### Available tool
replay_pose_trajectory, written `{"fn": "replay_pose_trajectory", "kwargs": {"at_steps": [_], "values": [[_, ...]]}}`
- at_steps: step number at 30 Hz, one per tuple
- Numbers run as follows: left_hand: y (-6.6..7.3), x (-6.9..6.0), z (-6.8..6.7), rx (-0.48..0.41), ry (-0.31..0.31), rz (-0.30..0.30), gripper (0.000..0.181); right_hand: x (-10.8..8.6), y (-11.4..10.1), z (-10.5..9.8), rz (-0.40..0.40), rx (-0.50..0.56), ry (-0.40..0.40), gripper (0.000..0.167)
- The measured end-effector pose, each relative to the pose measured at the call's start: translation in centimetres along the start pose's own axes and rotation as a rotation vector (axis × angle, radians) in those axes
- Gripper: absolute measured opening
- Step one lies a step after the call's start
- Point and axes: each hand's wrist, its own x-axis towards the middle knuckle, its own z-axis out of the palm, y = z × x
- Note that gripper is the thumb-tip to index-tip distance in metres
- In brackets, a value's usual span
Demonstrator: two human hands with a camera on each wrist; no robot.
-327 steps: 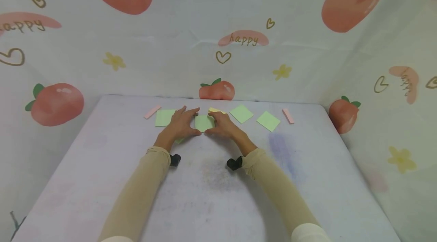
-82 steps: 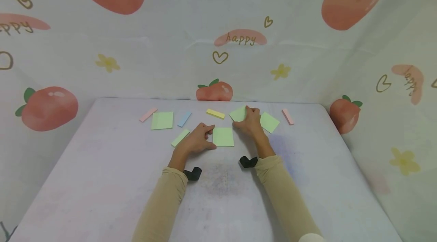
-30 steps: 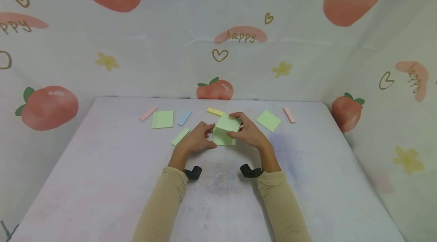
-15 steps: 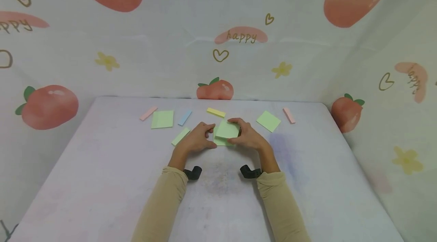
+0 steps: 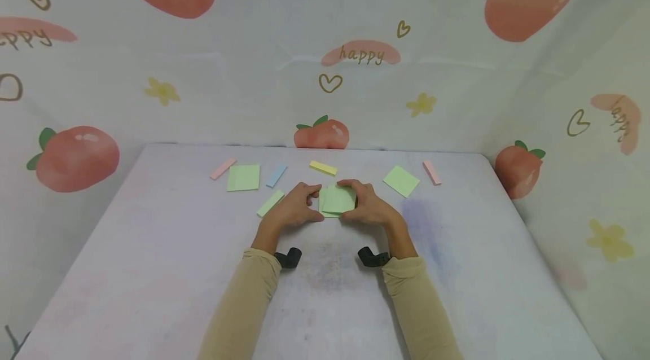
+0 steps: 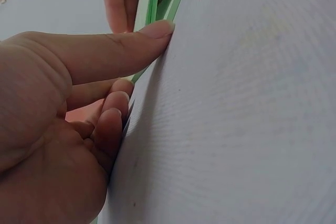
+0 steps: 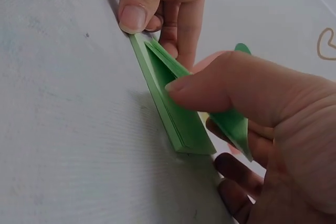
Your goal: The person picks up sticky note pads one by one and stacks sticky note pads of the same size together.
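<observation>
In the head view, a light green sticky-note pad [image 5: 322, 207] lies flat near the table's middle. My left hand [image 5: 291, 207] pinches its left edge, the thumb [image 6: 157, 29] on the near corner in the left wrist view and the other fingers curled at the far side. Over that pad, my right hand [image 5: 373, 206] grips a second green sticky-note pad [image 5: 339, 200] between thumb and fingers. This upper pad [image 7: 231, 124] is bent and tilted in the right wrist view. Its left end is low over the lower pad, its right side raised.
Behind the hands lie a green square pad [image 5: 243, 178], a pink strip [image 5: 223, 168], a blue strip [image 5: 276, 175] and a yellow strip [image 5: 323, 168]. A green strip [image 5: 271, 203] is beside my left hand. Rightward lie another green pad [image 5: 401, 181] and a pink strip [image 5: 431, 172].
The first pad came nearer and rightward. My right hand then took the second pad from the back right, brought it over the first and lowered it. My left hand has lately stayed put.
</observation>
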Motion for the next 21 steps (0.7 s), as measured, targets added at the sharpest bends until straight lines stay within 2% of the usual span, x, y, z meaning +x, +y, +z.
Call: {"fn": "replay_pose_trajectory", "kwargs": {"at_steps": [11, 15, 21], "values": [[0.19, 0.13, -0.23, -0.015, 0.003, 0.025, 0.083, 0.09, -0.4, 0.24, -0.028, -0.082, 0.003, 0.081], [0.13, 0.17, -0.16, -0.022, -0.003, 0.021, 0.085, -0.03, -0.55, 0.33, -0.026, -0.105, 0.002, 0.083], [0.08, 0.06, -0.12, -0.02, -0.001, 0.009, 0.085, -0.16, -0.52, 0.11, -0.072, -0.117, -0.01, 0.092]]}}
